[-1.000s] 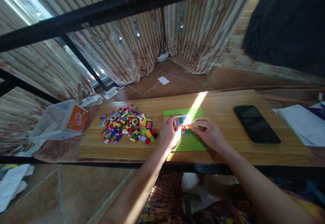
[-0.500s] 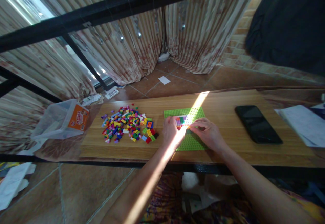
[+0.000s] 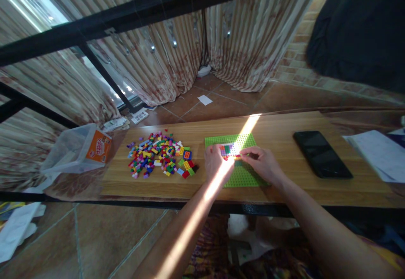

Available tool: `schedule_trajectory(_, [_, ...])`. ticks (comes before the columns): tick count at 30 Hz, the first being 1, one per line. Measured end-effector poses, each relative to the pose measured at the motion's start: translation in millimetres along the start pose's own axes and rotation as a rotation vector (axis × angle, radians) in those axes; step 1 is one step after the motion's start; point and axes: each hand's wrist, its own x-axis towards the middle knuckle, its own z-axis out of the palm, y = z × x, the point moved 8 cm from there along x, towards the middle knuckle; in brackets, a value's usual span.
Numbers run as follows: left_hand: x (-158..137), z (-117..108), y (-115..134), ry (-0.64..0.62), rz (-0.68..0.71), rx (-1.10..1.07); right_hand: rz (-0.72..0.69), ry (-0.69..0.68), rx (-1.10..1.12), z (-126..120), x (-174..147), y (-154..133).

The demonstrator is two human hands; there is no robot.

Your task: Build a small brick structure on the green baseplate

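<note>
A green studded baseplate (image 3: 243, 179) lies on the wooden table in front of me. On it sits a low, multicoloured build of toy bricks (image 3: 230, 149), with a white edge at the back and red and orange pieces along the front. My left hand (image 3: 217, 164) is curled round the left side of this build, gripping it. At its right front corner, my right hand (image 3: 262, 161) has thumb and forefinger pinched together against the edge. Whatever small piece may be between those fingertips is too small to make out. Bright sunlight washes out part of the build.
A wide pile of loose toy bricks (image 3: 158, 154) covers the table's left part. Beyond the left end stands a clear plastic bin (image 3: 74, 152) with an orange label. A black tablet or phone (image 3: 322, 154) lies at the right, near white papers (image 3: 376, 154).
My right hand has shifted slightly to the right along the build's edge, its fingers still pinched. The left hand stays on the build's left side.
</note>
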Motion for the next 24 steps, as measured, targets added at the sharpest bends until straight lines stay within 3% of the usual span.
schedule_trajectory(11, [-4.4,-2.4,4.2,0.005,0.009,-0.002,0.047,-0.029,0.024,3.0,3.1,0.7])
schedule_trajectory(17, [-0.5,0.0,2.1,0.030,0.000,-0.008,-0.003,-0.061,0.009,6.8,4.0,-6.9])
schedule_trajectory(24, [-4.8,-5.2,-6.9,-0.048,0.056,-0.146,0.042,-0.036,0.144,2.3,3.8,1.2])
